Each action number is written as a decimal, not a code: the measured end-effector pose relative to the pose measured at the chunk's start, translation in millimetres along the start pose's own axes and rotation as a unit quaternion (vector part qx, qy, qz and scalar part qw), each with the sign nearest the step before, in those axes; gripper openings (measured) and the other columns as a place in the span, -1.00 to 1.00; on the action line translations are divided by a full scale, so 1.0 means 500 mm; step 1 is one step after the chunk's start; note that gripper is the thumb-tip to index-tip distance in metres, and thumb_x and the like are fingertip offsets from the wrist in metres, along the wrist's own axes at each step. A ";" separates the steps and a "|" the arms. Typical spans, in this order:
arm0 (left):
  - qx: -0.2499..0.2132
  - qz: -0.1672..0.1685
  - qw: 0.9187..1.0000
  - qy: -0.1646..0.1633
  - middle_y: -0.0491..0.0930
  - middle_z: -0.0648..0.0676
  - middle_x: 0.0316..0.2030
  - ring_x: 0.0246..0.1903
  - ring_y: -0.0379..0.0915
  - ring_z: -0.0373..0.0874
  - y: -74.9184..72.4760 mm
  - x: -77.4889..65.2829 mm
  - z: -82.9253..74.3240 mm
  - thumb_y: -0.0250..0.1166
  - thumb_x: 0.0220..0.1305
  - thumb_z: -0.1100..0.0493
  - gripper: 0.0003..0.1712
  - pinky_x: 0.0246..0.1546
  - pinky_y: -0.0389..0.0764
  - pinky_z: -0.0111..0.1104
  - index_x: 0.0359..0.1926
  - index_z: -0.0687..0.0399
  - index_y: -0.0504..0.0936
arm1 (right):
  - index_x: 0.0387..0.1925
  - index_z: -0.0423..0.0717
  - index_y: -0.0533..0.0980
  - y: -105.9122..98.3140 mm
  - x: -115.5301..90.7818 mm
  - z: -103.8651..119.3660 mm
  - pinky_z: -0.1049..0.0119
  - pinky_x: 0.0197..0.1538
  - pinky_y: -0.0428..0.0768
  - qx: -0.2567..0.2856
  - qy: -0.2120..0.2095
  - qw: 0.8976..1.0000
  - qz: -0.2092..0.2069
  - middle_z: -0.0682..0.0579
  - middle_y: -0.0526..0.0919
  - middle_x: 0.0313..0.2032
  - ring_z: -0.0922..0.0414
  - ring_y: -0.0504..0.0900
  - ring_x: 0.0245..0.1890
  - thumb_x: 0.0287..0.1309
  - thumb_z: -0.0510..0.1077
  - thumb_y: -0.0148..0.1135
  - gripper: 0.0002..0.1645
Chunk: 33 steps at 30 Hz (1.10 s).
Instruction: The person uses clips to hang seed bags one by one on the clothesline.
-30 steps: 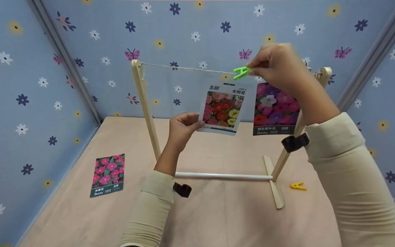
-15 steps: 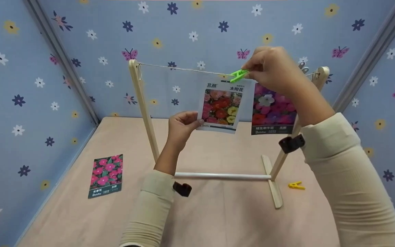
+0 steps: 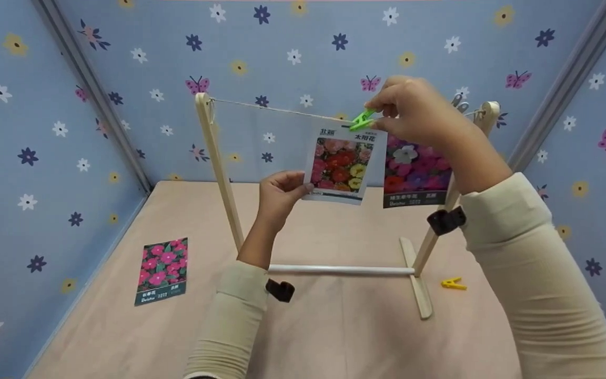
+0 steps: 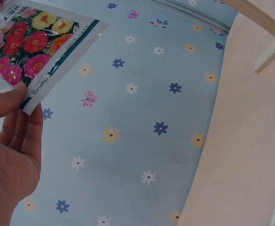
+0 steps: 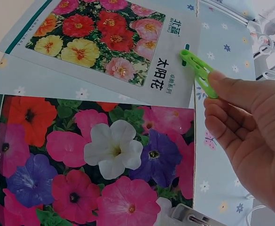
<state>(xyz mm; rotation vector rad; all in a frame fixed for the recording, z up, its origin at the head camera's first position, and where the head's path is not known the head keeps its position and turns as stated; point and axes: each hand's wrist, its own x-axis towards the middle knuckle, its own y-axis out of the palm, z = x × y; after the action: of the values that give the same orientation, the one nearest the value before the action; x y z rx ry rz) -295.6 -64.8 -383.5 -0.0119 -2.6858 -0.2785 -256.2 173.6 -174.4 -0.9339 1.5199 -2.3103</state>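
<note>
A white-bordered seed packet (image 3: 341, 166) with red and yellow flowers hangs against the string (image 3: 282, 110). My left hand (image 3: 280, 200) pinches its lower left corner between thumb and fingers; the left wrist view shows the thumb lying on the packet's (image 4: 31, 52) front. With thumb and fingertips, my right hand (image 3: 413, 111) pinches a green clothespin (image 3: 362, 120) at the packet's top edge. In the right wrist view the clothespin's (image 5: 198, 73) tip lies over the packet's slot. Just right of it hangs a second seed packet (image 3: 417, 171) with pink and purple flowers, partly behind my right hand.
The string runs between two wooden posts (image 3: 219, 173), joined low down by a white rod (image 3: 342, 270). A third seed packet (image 3: 162, 271) lies on the table at left, and a yellow clothespin (image 3: 454, 283) at right. A metal clip (image 5: 196, 216) grips the second packet.
My right hand has come slightly down and left with the green clothespin, which has tilted and now sits over the packet's top edge. The left hand keeps its hold.
</note>
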 end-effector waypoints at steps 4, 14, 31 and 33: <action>0.006 0.002 1.000 0.000 0.67 0.01 -0.45 -0.42 0.54 -0.21 -0.001 -0.001 0.003 0.42 0.00 0.52 -0.80 -0.39 0.59 -0.44 -0.27 0.40 0.70 | 0.02 -0.30 0.60 0.001 0.001 -0.002 0.15 -0.08 0.58 -0.003 0.000 1.000 0.011 -0.15 0.56 -0.14 0.00 0.49 -0.18 0.23 -0.31 0.27 -0.68; -0.006 0.019 1.000 -0.010 0.67 0.05 -0.40 -0.32 0.59 -0.14 -0.001 -0.003 -0.002 0.41 0.04 0.49 -0.80 -0.28 0.65 -0.39 -0.24 0.47 0.67 | 0.19 -0.25 0.50 -0.002 -0.003 -0.009 0.06 0.03 0.56 -0.011 -0.010 1.000 0.004 -0.18 0.58 0.03 -0.06 0.51 -0.09 0.23 -0.23 0.31 -0.50; 0.012 0.040 0.999 0.004 0.69 0.20 -0.26 -0.28 0.63 -0.14 -0.011 -0.007 0.002 0.42 0.08 0.44 -0.76 -0.19 0.64 -0.34 -0.17 0.37 0.69 | 0.04 -0.26 0.59 0.000 -0.044 -0.034 0.08 0.03 0.56 0.004 -0.062 0.994 -0.085 -0.16 0.59 -0.07 -0.04 0.55 -0.10 0.17 -0.23 0.37 -0.61; 0.013 0.036 0.999 0.004 0.69 0.21 -0.27 -0.29 0.62 -0.14 -0.014 -0.008 0.001 0.43 0.07 0.44 -0.78 -0.21 0.64 -0.35 -0.20 0.32 0.71 | 0.03 -0.26 0.60 0.001 -0.053 -0.038 0.12 0.01 0.56 0.008 -0.073 0.993 -0.098 -0.16 0.60 -0.08 -0.02 0.55 -0.12 0.16 -0.25 0.37 -0.62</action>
<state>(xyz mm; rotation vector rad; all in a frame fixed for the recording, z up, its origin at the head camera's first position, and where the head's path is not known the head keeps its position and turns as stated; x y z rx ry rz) -292.8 -71.5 -387.1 -0.0984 -2.6741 -0.2219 -247.4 200.9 -190.3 -1.2693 1.4066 -2.3188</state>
